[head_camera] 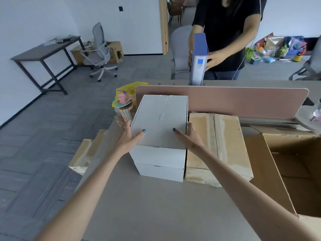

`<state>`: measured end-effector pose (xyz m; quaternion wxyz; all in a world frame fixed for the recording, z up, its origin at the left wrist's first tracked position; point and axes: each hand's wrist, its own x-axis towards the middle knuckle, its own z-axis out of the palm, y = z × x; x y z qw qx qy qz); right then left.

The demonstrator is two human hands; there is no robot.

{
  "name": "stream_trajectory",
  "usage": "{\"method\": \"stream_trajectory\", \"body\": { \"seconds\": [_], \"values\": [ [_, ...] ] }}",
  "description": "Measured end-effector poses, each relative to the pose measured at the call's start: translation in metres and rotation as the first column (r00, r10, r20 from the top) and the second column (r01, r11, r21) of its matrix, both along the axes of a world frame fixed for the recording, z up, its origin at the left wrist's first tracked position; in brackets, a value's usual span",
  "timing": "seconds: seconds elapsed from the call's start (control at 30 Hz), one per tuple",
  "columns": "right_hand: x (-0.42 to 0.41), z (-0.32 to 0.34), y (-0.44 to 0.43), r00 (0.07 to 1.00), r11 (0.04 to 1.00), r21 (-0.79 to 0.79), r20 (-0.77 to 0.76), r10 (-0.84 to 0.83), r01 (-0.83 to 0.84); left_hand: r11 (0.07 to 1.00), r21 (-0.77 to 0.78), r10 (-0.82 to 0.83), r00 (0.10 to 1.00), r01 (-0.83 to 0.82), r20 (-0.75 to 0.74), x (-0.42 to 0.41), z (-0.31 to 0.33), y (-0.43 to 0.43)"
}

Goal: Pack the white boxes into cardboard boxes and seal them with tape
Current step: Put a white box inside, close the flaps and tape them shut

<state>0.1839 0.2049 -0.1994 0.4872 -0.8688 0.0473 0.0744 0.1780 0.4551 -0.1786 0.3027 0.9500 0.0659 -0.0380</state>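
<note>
This is an office. Grey carpet tiles cover the floor under plain white walls. A mesh swivel chair on castors stands beside a dark side table. A pinkish divider panel runs along the back edge of the grey desk, with a blue ring binder behind it. Through the doorway stands a row of chairs, possibly a meeting room.

Soft, even indoor light, bright and without glare. Only faint shadows sit at the foot of the white box on the surface. Wide-angle distortion bends the frame edges. Detail is slightly soft, blurrier at the far right edge.
</note>
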Motion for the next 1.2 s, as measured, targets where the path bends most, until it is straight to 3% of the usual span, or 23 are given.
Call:
{"method": "stream_trajectory", "body": {
  "seconds": [0.07, 0.1, 0.23, 0.33, 0.57, 0.83, 1.0, 1.2],
  "values": [
    [0.003, -0.005, 0.008, 0.995, 0.967, 0.236, -0.046, -0.091, 0.099, 0.923, -0.384, -0.008, 0.998, -0.014, -0.057, 0.008, -0.008, 0.005],
    [0.003, -0.008, 0.011, 0.990, 0.935, 0.326, -0.070, -0.125, 0.141, 0.876, -0.482, -0.009, 0.998, -0.018, -0.055, 0.012, -0.012, 0.005],
    [-0.001, -0.012, 0.020, 0.984, 0.799, 0.574, -0.104, -0.143, 0.177, 0.762, -0.645, 0.073, 0.997, -0.046, 0.014, 0.018, -0.023, 0.003],
    [-0.001, -0.015, 0.023, 0.982, 0.742, 0.644, -0.100, -0.162, 0.188, 0.729, -0.683, 0.088, 0.996, -0.047, 0.026, 0.016, -0.025, 0.003],
    [-0.013, -0.009, 0.018, 0.988, 0.716, 0.684, -0.038, -0.151, 0.136, 0.693, -0.721, 0.087, 0.995, -0.026, 0.049, 0.004, -0.025, 0.001],
    [-0.029, 0.024, -0.007, 0.978, 0.707, 0.705, 0.102, -0.180, 0.057, 0.717, -0.694, 0.114, 0.972, 0.064, 0.207, -0.020, 0.025, -0.028],
    [-0.049, 0.052, -0.044, 0.953, 0.712, 0.702, 0.221, -0.206, -0.009, 0.713, -0.690, 0.087, 0.960, 0.127, 0.267, -0.041, 0.056, -0.065],
    [-0.086, 0.069, -0.125, 0.935, 0.721, 0.693, 0.260, -0.241, -0.007, 0.725, -0.657, 0.031, 0.944, 0.204, 0.328, -0.068, 0.072, -0.142]
  ]
}}
